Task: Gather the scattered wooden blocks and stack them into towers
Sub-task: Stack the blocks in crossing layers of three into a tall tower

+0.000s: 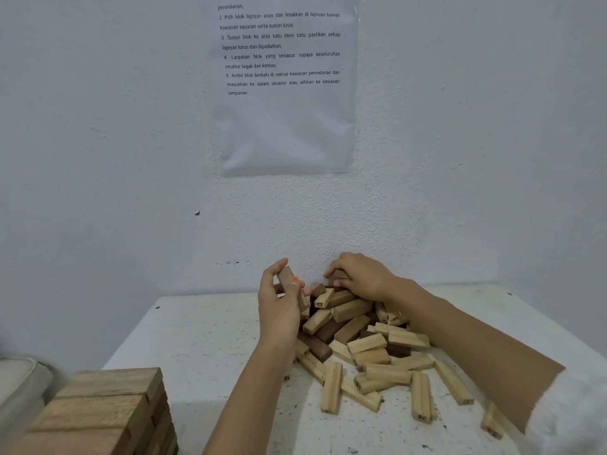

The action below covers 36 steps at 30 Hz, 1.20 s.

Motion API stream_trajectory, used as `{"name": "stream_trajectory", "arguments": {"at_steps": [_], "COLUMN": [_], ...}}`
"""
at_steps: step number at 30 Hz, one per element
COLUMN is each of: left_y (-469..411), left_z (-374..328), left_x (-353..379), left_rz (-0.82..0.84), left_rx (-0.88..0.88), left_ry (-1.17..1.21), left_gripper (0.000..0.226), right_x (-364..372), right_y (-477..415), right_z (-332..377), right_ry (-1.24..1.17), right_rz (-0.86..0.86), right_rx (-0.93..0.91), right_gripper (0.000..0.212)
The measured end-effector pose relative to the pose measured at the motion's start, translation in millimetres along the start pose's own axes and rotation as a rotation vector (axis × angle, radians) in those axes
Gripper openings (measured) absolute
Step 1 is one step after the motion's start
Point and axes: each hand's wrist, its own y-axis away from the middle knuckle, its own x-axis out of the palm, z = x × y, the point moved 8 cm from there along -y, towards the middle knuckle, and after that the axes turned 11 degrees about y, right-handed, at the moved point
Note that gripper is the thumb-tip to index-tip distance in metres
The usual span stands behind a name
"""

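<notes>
Sheet (285, 93) on wall: top cut by frame edge, 1st line only half legible. Tower (98, 412) bottom-left: base + left side out of frame. White obj (19, 379) at left edge: blurred, cut off, can't ID. Right hand (361, 277) curls over dark block (340, 274), most of it covered; thumb hidden. Left hand (279, 307) grips held block (286, 277), lower end behind fingers. Most block nos. in pile (368, 346) too small to read.

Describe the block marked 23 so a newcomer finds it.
On the white table, find the loose pile right of the stacked tower. At its far end, between left hand and right hand, lies a pale block. Only its near end face reads 23.
</notes>
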Motion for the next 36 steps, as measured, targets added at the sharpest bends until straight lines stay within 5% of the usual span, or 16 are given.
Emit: {"name": "stream_trajectory", "arguments": {"at_steps": [9,15,22,30,34,36], "left_y": [7,12,27,77,103,115], "left_z": [-2,-7,-33,-38,-37,-39], "left_x": [8,11,35,54,46,41], "left_rz": [0.052,0.059,0.152,0.314,0.348,0.384], "left_rx": [-0.012,-0.009,0.05,-0.036,-0.1,-0.11], "left_ry": [-0.034,-0.08,-0.103,-0.142,-0.143,-0.173], "left_gripper": [0.027,0.03,0.03,0.028,0.026,0.027], "right_x": [3,-29,-65,-84,-75,-71], "right_y": [17,37,71,129,156,167], "right_z": [3,2,11,27,43,48], "right_ry": [-0.185,-0.59,-0.787,-0.827,-0.86,-0.86], "right_rz": [0.128,-0.137,-0.282,-0.288,-0.185,-0.182], "right_rx": [-0.076,0.032,0.034,0.078,0.063,0.059], "right_gripper": [0.023,0.02,0.014,0.024,0.048,0.039]}}
